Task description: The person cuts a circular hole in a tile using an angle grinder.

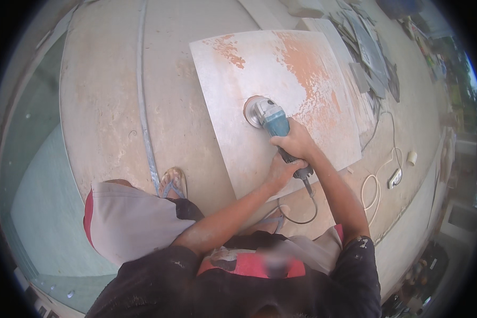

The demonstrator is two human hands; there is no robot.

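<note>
Both my hands are closed round an angle grinder (276, 123) with a teal body and a dark rear handle. My right hand (298, 142) wraps the body behind the metal head. Closer to me, my left hand (285, 170) grips the rear handle near the cord. The grinder's round disc (253, 111) rests on a large pale slab (233, 79), around the slab's middle left. Orange-red patches (302, 58) mark the slab's far and right parts. Whether the disc is spinning cannot be told.
A black cord (316, 209) loops from the grinder past my foot. Right of the slab lie a pale extension cable (377, 199) and a white socket block (394, 178). Grey offcuts (368, 53) are piled at the far right. A long pipe (142, 90) crosses the left floor.
</note>
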